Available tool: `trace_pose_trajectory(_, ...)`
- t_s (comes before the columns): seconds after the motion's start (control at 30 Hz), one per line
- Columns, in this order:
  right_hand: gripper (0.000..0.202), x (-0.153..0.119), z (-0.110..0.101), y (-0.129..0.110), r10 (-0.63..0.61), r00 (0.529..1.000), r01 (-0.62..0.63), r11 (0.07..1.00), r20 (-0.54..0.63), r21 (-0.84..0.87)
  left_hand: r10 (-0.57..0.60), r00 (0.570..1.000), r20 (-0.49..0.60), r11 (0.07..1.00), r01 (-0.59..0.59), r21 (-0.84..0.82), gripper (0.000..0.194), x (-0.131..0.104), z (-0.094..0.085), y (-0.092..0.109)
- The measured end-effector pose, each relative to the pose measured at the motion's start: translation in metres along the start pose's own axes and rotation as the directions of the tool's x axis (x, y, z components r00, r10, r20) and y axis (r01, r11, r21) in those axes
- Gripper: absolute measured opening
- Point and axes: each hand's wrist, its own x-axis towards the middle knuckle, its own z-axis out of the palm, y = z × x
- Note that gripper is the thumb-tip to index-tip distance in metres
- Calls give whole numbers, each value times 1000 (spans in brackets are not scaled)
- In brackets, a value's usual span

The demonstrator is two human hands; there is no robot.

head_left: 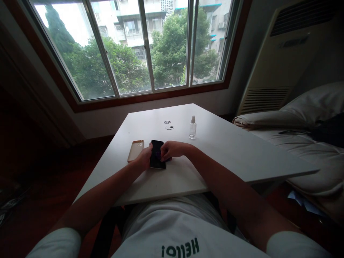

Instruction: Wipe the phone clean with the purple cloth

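Observation:
A black smartphone [157, 164] lies on the white table, its dark face up. My left hand [145, 156] grips the phone along its left edge, thumb near the upper corner. Pressed against the dark face is a small purple cloth [158, 155], pinched in the closed fingers of my right hand [172, 149]; part of the cloth hangs out below the hand. Just left of the phone rests a tan phone case [135, 150], close to my left hand. A clear spray bottle [192, 129] stands upright beyond my right hand.
The white table [223, 147] has its near edge at my waist. Two small round items [169, 127] lie toward its far side. A window [150, 50] is behind the table. At the right are a cushioned seat [271, 139] and a tall air conditioner [279, 61].

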Motion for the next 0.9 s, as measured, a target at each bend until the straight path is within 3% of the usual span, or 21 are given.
trace_pose_trajectory(0.23, 41, -6, 11, -12, -15, 987, 36, 991, 162, -128, -2, 998, -61, 999, 5, 38, 51, -9, 4, 2)
trace_pose_trajectory(0.4, 41, -2, 3, -1, -11, 993, 15, 999, 120, -33, 65, 988, -142, 997, -60, 43, 49, -10, 7, 2)
trace_pose_trajectory(0.6, 32, 11, -18, 24, -11, 986, 24, 997, -164, 74, 39, 996, -82, 998, -35, 53, 54, -12, 12, 1)
trace_pose_trajectory(0.77, 21, 26, -21, 37, 11, 876, 94, 977, -482, 193, 35, 999, 41, 999, -37, 30, 59, -11, 8, 1)
trace_pose_trajectory(0.9, 20, 32, -17, 38, 31, 802, 123, 969, -597, 215, 50, 993, 109, 998, -54, 39, 59, -12, 5, 2)
